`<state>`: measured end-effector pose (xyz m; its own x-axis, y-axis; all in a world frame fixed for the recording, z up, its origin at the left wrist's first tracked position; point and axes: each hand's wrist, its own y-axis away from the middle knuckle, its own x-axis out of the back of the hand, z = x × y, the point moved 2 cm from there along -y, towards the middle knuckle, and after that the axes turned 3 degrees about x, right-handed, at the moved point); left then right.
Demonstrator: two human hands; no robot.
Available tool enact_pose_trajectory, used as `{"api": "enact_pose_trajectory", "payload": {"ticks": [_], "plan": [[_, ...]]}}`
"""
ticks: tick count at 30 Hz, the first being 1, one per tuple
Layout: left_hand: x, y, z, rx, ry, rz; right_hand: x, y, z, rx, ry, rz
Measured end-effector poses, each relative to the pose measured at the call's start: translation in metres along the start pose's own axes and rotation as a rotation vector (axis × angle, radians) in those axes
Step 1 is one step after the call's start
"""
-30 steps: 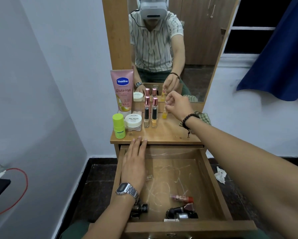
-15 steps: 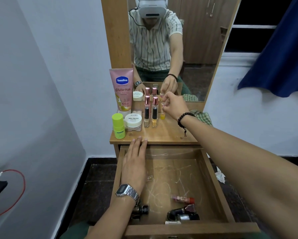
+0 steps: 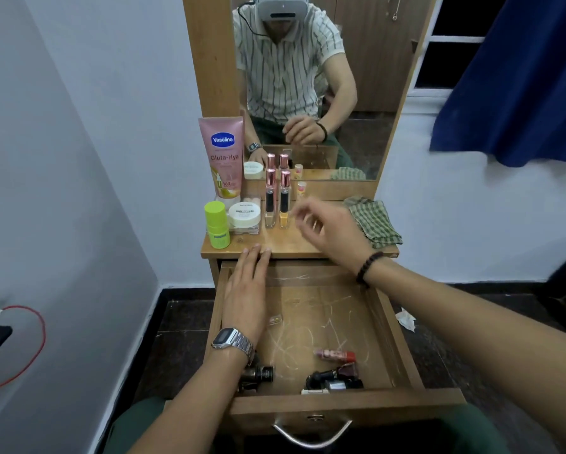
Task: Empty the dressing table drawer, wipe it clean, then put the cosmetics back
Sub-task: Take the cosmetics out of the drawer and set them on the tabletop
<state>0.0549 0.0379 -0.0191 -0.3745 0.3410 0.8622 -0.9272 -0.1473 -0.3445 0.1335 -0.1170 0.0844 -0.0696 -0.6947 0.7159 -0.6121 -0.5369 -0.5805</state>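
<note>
The wooden drawer (image 3: 402, 348) stands pulled out below the dressing table top (image 3: 294, 245). Inside lie a pink tube with a red cap (image 3: 334, 354), dark bottles (image 3: 335, 378) near the front wall and another dark bottle (image 3: 257, 375) at the left. My left hand (image 3: 247, 290) lies flat, fingers straight, fingertips touching the table top's front edge. My right hand (image 3: 327, 229) hovers over the table top, fingers loosely curled, holding nothing. A small yellow bottle (image 3: 302, 189) stands behind it by the mirror, next to two tall pink-capped perfume bottles (image 3: 277, 199).
A pink Vaseline tube (image 3: 224, 155), a green stick (image 3: 216, 224) and a white nail polish jar (image 3: 244, 214) stand at the table's left. A checked cloth (image 3: 373, 221) lies at the right. The mirror (image 3: 307, 83) rises behind. A crumpled tissue (image 3: 406, 319) lies on the floor.
My right hand let go of the small yellow bottle by the mirror and drew back toward me, now empty. My left hand stayed in place.
</note>
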Motion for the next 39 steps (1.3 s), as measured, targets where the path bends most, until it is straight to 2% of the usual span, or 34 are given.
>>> {"api": "enact_pose_trajectory", "payload": {"ticks": [4, 5, 7, 12, 18, 26, 30, 34, 36, 39], "plan": [[0.003, 0.001, 0.004, -0.011, -0.013, -0.009, -0.028, 0.065, -0.002, -0.118, 0.082, -0.768], [0.002, 0.002, 0.004, -0.01, -0.017, -0.01, -0.035, 0.081, 0.001, -0.155, 0.141, -0.893], [0.002, 0.005, 0.004, 0.0, -0.024, -0.01, -0.044, 0.107, 0.008, -0.229, 0.198, -0.998], [0.002, 0.009, 0.005, 0.007, -0.025, -0.032, -0.05, 0.135, 0.021, -0.371, 0.206, -1.033], [0.003, 0.009, 0.007, 0.008, -0.018, -0.037, -0.04, 0.124, 0.034, -0.357, 0.253, -0.894], [0.002, 0.012, 0.008, 0.01, -0.015, -0.035, -0.047, 0.128, 0.037, -0.217, 0.445, -0.823], [0.0, 0.015, 0.008, 0.005, -0.012, -0.038, -0.048, 0.129, 0.032, -0.218, 0.469, -0.858], [0.002, 0.007, 0.007, 0.006, -0.008, -0.026, -0.038, 0.102, 0.017, -0.212, 0.44, -0.764], [0.002, 0.005, 0.005, 0.018, -0.004, -0.022, -0.039, 0.097, 0.012, -0.224, 0.435, -0.834], [-0.002, 0.011, 0.008, 0.02, 0.01, -0.042, -0.049, 0.118, 0.013, -0.255, 0.488, -1.033]]}}
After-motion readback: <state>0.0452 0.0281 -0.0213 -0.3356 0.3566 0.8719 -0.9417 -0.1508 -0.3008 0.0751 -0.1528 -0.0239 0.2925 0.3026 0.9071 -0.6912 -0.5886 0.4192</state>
